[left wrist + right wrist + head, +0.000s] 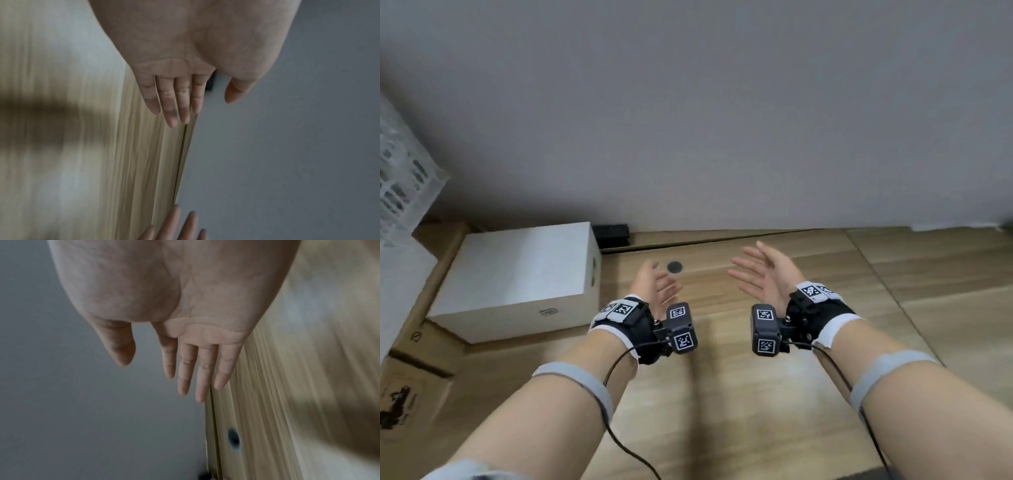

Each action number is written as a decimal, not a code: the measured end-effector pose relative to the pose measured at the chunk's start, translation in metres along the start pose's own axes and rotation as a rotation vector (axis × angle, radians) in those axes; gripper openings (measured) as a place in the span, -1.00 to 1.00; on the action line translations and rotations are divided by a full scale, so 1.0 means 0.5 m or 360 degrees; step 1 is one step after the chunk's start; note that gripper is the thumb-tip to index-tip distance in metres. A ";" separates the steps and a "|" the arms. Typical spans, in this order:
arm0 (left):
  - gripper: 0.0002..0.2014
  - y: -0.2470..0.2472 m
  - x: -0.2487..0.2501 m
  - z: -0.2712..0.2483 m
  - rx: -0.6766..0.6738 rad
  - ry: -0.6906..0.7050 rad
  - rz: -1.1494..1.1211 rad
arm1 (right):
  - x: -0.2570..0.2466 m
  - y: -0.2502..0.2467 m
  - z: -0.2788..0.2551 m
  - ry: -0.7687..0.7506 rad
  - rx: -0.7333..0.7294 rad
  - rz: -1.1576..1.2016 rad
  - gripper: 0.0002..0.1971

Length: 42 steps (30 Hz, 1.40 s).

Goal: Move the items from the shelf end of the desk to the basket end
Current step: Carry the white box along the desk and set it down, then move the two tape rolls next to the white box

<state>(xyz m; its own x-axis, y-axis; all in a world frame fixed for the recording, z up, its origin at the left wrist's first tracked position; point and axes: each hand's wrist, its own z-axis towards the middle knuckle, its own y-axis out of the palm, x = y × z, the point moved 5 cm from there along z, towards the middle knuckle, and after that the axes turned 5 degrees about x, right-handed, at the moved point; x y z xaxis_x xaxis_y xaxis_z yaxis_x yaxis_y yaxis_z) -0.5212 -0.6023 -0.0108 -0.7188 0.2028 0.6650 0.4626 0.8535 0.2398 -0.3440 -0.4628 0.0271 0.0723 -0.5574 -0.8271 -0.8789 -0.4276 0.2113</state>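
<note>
Both hands hover over the wooden desk (722,394), palms facing each other, and hold nothing. My left hand (655,286) has straight fingers; the left wrist view shows the same left hand (174,97) flat and empty. My right hand (760,274) is spread a little, and the right wrist view shows the right hand (185,361) with straight fingers and nothing in it. A white lattice basket (400,185) stands at the far left edge. A white box (524,274) lies on the desk left of my left hand.
A brown cardboard box (410,387) sits at the lower left. A small black object (611,234) rests against the grey wall (688,120) behind the white box. A dark round cable hole (674,267) lies in the desk between my hands.
</note>
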 end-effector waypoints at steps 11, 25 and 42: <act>-0.74 0.791 -0.342 -0.344 -0.0899 0.0094 0.0452 | -0.181 -0.831 -0.331 -0.0411 0.0720 0.0356 -0.64; -0.84 1.320 -0.658 -0.457 -0.1183 -0.0014 0.0833 | -0.195 -1.373 -0.468 -0.0382 0.1183 0.0535 -0.68; -0.68 1.807 -0.952 -0.198 -0.1106 -0.0106 0.1295 | -0.330 -1.873 -0.231 0.0036 0.1416 0.0053 -0.80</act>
<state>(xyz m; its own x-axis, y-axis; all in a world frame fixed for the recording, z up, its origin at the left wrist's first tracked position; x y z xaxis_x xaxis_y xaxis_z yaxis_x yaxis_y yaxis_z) 0.2901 0.0249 -0.0405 -0.0783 0.6314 0.7715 0.9944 -0.0059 0.1058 0.5218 -0.0526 0.0261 0.0412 -0.5774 -0.8154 -0.9207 0.2950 -0.2554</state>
